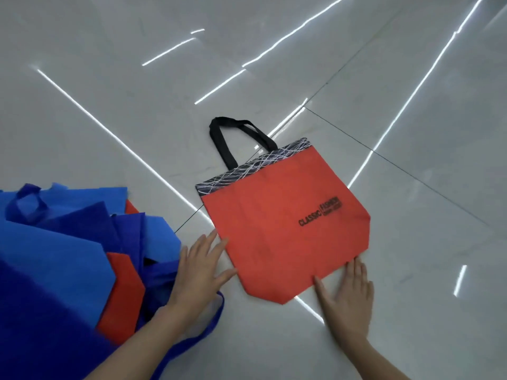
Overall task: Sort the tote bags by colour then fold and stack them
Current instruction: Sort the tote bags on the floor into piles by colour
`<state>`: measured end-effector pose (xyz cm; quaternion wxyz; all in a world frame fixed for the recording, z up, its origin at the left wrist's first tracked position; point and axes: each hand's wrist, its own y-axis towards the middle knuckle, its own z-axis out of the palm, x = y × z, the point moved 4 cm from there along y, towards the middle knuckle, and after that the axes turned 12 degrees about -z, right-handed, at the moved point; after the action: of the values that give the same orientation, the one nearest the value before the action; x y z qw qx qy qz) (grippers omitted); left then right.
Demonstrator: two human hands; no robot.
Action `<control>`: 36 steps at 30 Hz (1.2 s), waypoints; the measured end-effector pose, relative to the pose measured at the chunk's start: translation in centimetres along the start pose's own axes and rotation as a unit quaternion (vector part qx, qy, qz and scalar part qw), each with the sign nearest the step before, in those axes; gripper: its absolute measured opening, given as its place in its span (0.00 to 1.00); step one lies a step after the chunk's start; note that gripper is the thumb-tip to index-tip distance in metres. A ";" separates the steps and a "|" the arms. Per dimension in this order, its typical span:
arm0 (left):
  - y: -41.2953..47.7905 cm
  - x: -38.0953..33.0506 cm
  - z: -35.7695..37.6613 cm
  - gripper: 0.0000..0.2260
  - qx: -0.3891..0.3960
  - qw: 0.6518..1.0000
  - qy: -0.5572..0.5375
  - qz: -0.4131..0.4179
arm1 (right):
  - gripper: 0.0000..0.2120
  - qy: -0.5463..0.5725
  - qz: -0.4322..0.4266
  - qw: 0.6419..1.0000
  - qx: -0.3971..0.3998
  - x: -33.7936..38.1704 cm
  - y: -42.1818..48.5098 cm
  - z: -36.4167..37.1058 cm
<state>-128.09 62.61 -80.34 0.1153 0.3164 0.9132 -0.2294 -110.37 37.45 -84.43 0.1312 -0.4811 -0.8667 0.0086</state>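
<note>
A red tote bag [279, 226] lies flat and unfolded on the tiled floor, with black handles [236, 138] and a black band of white lines along its top. My left hand [199, 266] is spread flat, its fingertips touching the bag's left edge. On the bag's bottom right corner rests my right hand [347, 293], fingers straight. A loose pile of blue tote bags [63, 242] lies to the left, and a red bag [124, 292] shows among them.
Glossy grey floor tiles [411, 105] with bright light reflections spread all around the bag. A blue handle loop [208, 325] from the pile curls under my left forearm.
</note>
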 end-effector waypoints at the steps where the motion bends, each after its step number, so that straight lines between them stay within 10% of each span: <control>1: 0.0 -0.4 0.0 0.37 0.003 1.000 0.005 0.002 | 0.49 0.008 0.004 1.000 0.002 -0.1 0.1 -0.1; 12: -4.3 9.5 -7.6 0.26 -0.048 0.990 0.114 0.074 | 0.53 0.113 0.009 0.991 -0.066 1.3 -0.9 -1.4; 17: -8.3 17.4 -9.3 0.35 -0.052 0.994 0.093 0.006 | 0.24 0.217 -0.207 0.936 -0.187 15.6 -4.4 -2.0; 22: -11.8 21.8 -10.8 0.36 -0.088 0.992 0.036 -0.088 | 0.17 0.287 -0.407 0.867 0.017 33.8 -8.2 -1.9; 28: -15.0 26.0 -11.8 0.32 -0.105 0.985 -0.003 -0.137 | 0.36 0.132 -0.336 0.918 0.166 40.9 -8.2 1.6; 32: -16.8 28.8 -11.4 0.33 -0.088 0.981 -0.016 -0.172 | 0.21 0.154 -0.326 0.894 0.266 41.8 -11.0 4.1; 36: -17.4 29.5 -11.6 0.32 -0.086 0.980 -0.038 -0.176 | 0.09 0.274 -0.294 0.895 0.191 41.3 -11.9 3.1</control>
<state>-162.69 71.70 -74.77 0.1346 0.1305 0.9658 -0.1790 -141.77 65.95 -76.70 0.4499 -0.1536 -0.8798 0.0031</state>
